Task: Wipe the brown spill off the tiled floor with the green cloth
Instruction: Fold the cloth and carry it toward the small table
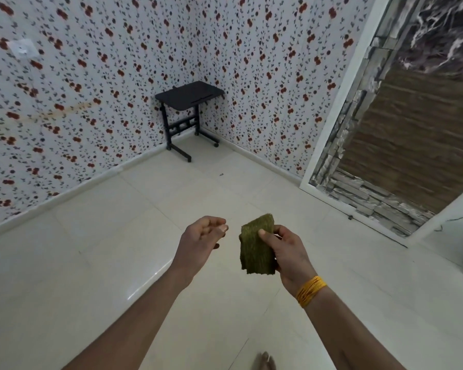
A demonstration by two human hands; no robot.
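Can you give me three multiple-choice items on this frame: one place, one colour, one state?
1. Where does the black side table stand?
A. in the corner of the two floral walls
B. against the stone-pattern panel
C. beside the foot

2. What colour is the band on the right wrist?
A. red
B. yellow
C. blue

3. What is the left hand doing?
A. gripping the green cloth
B. pressing on the floor
C. holding nothing, fingers loosely curled

Key: 1 A, the table sits where the walls meet. 2 B, the threads are yellow. 3 C, the green cloth is in the right hand only.
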